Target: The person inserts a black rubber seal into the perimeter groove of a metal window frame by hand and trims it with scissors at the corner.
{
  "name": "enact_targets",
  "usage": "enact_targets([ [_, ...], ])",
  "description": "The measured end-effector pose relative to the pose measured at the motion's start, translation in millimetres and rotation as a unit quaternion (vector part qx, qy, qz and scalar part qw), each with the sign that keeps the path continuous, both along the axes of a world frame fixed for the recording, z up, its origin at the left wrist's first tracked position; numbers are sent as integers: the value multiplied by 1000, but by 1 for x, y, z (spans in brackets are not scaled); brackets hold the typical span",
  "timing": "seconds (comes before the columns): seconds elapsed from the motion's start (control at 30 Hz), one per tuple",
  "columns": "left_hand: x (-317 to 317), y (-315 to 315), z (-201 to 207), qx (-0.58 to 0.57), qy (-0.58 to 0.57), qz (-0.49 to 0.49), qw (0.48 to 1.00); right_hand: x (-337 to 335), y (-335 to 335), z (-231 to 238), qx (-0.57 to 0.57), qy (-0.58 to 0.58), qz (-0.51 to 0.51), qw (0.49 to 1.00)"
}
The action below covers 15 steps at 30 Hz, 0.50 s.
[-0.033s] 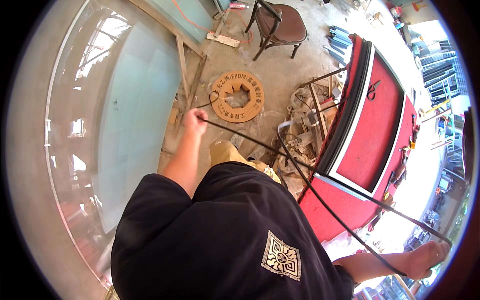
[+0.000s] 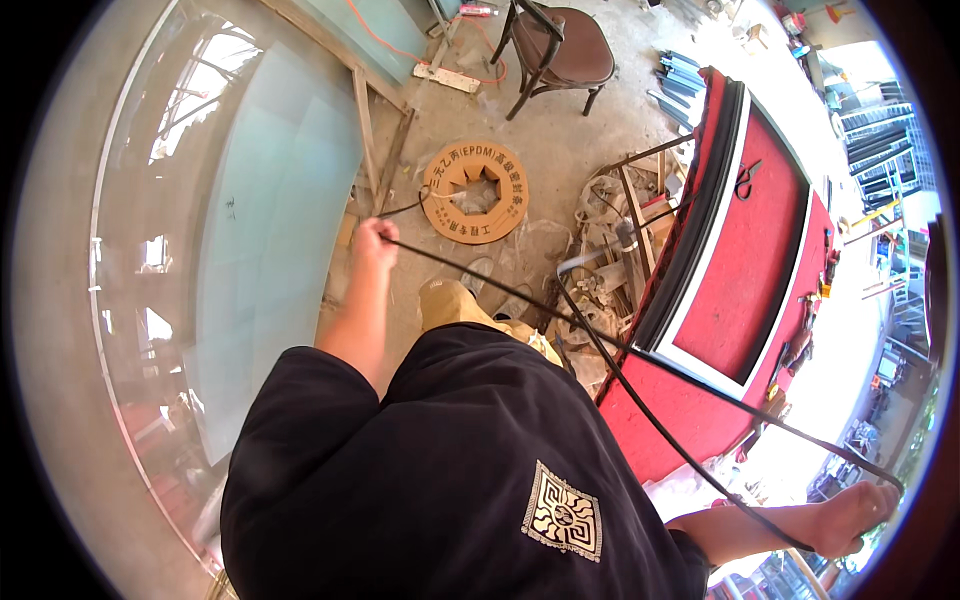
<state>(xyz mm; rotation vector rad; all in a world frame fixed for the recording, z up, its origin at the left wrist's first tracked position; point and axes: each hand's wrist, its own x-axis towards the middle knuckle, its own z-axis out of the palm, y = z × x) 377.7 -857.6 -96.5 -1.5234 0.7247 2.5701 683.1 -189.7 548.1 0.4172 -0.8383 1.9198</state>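
Observation:
My left hand (image 2: 375, 240) is raised and closed around a thin black rubber strip (image 2: 500, 285). The strip feeds from a round cardboard reel (image 2: 475, 190) lying flat on the concrete floor. It then runs across my body to my right hand (image 2: 850, 520), stretched out at the lower right and closed on it. From there a second length loops back toward the corner of a black-and-white window frame (image 2: 700, 250). That frame lies on a red-covered table (image 2: 750, 270). My black shirt hides the middle of the view.
A large pale glass pane (image 2: 270, 200) in a wooden frame leans at my left. A brown wooden chair (image 2: 560, 45) stands behind the reel. Scrap, wire and metal bars (image 2: 615, 240) are piled beside the table, with grey profiles (image 2: 680, 75) beyond them.

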Motion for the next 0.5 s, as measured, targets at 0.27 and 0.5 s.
enact_targets([
  [0.27,134,-187,16,-528,-291,-211,770,-9,31,-38,90,-55,3,994],
  [0.5,272,-161,33,-129,-371,-774,497,-57,9,-58,34,-85,89,992],
])
